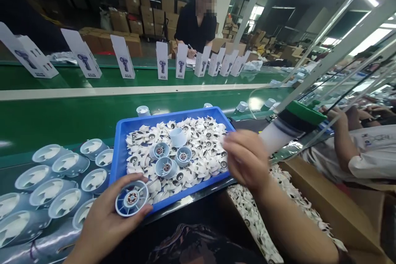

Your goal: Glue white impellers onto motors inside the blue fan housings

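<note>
My left hand (108, 214) holds a light blue round fan housing (132, 198) at the tray's near left corner, its spoked face and central hub turned up. Over the right edge of the blue tray (168, 116), my right hand (247, 156) is raised and blurred, with fingers curled together; whether something is between them cannot be made out. White fan impellers (198, 142) fill the tray. Several blue housings (166, 167) lie on top of them, most showing their hubs.
Blue housings with white impellers (66, 163) crowd the left side. White printed boxes (162, 61) line the green conveyor (77, 111). A carton of impellers (309, 173) is at lower right, beneath slanted metal bars. One person (196, 24) writes opposite; another (368, 148) sits at right.
</note>
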{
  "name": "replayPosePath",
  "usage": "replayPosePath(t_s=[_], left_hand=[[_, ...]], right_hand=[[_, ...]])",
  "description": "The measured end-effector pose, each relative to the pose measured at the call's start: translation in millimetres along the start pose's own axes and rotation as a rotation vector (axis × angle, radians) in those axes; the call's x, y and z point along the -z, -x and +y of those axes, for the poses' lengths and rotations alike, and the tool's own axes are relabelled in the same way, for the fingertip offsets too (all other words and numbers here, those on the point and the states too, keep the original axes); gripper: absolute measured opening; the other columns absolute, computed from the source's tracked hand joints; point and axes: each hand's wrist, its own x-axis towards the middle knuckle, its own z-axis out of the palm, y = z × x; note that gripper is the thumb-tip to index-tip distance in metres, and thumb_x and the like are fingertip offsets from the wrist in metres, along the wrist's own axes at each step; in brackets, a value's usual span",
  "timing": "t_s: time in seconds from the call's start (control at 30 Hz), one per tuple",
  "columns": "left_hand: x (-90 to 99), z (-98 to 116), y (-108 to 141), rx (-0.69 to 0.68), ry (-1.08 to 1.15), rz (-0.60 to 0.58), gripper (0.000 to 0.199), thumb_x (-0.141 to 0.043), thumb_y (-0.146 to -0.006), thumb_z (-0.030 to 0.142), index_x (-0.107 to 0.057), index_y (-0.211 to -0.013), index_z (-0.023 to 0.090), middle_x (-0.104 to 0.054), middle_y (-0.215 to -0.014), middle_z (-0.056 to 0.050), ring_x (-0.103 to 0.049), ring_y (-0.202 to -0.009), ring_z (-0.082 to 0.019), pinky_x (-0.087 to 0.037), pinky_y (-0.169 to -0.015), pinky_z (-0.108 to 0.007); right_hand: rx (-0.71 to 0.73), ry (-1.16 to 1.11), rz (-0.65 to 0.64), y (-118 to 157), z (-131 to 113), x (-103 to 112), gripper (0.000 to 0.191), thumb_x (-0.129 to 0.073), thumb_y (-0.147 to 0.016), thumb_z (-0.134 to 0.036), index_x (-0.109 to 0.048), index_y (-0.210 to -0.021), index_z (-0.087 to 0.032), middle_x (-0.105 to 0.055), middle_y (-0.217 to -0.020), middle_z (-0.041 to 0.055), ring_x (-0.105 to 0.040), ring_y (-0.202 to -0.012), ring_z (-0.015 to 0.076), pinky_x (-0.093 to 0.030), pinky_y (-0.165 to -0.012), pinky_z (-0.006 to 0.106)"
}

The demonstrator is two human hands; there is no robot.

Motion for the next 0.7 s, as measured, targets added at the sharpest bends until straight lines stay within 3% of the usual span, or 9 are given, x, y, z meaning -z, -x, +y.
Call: replayPosePath(t_s=[0.13,0.27,0.43,0.7], left_hand=[[4.4,2.8,13.5,0.011,0.146,0.076,0.056,-0.065,-0.074,0.075,-0.064,-0.108,0.031,-0.075,-0.098,-0.002,-0.069,-0.100,-0.029,-0.051,-0.095,-0.039],[21.5,2.2,37.6,0.105,0.298,0.168,0.059,-0.071,-0.067,0.076,-0.066,-0.104,0.030,-0.076,-0.095,-0.002,-0.070,-0.095,-0.027,-0.051,-0.093,-0.036],[39.8,-0.2,51.3,0.326,0.372,0.236,0.065,-0.074,-0.063,0.076,-0.062,-0.108,0.030,-0.077,-0.093,0.002,-0.071,-0.093,-0.023,-0.052,-0.088,-0.028],[35.6,-11.4,41.5,0.287,0.370,0.101,0.072,-0.076,-0.062,0.073,-0.060,-0.115,0.028,-0.076,-0.096,-0.004,-0.072,-0.095,-0.028,-0.056,-0.087,-0.033]], right_hand=[[-0.109,0.258,-0.378,-61.7,11.4,-49.7,0.036,-0.063,-0.096,-0.035,-0.060,-0.126,-0.016,-0.056,-0.135,0.0114,-0.054,-0.124,0.0274,-0.045,-0.106,0.054],[-0.111,0.408,-0.641,-83.3,12.3,-65.7,0.029,-0.061,-0.097,-0.033,-0.062,-0.122,-0.017,-0.057,-0.132,0.0104,-0.058,-0.118,0.0238,-0.051,-0.101,0.047],[-0.131,0.497,-0.823,-90.1,6.6,-70.4,0.029,-0.060,-0.098,-0.035,-0.062,-0.119,-0.016,-0.061,-0.123,0.0101,-0.062,-0.107,0.0210,-0.055,-0.093,0.041],[-0.232,0.417,-0.947,-106.5,-6.0,-77.5,0.031,-0.060,-0.098,-0.035,-0.061,-0.122,-0.017,-0.061,-0.125,0.0097,-0.062,-0.108,0.0211,-0.055,-0.092,0.042]])
